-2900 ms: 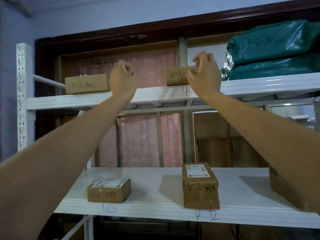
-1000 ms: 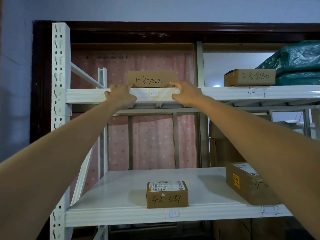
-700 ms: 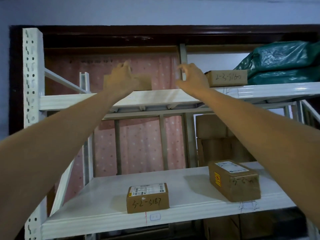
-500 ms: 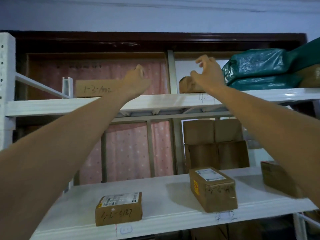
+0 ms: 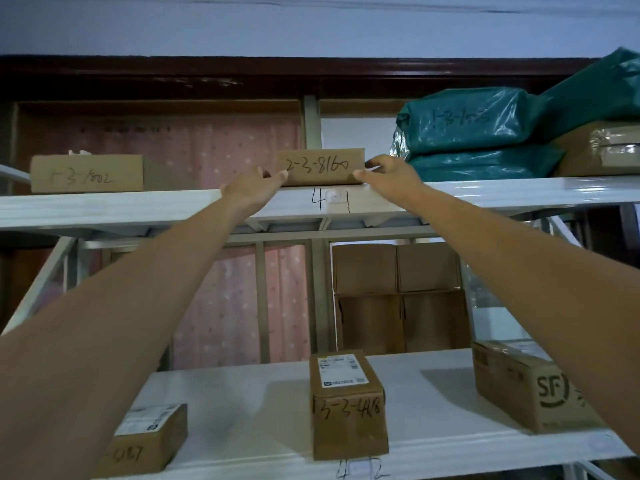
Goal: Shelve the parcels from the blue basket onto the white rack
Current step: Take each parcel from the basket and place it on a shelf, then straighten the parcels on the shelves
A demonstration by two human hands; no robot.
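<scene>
White rack first: our parcel marked 2-3-8160 sits on its upper shelf, at the front edge. We should square it there with even pressure. Left hand and right hand pinch its ends; half a second ago both hovered apart.

- The rack is painted white, with "4-1" handwritten in black on the upper shelf edge at the centre of the frame.
- The box at upper centre is brown cardboard, marked "2-3-8160" in black.
- The box at upper left is the same brown, with black handwriting.
- The bags at upper right are glossy teal-green plastic.
- The curtain behind is pink, dotted with small pale spots.
- The box at lower right is brown, printed with a black "SF" logo.
- The frame across the top is dark reddish-brown.
</scene>
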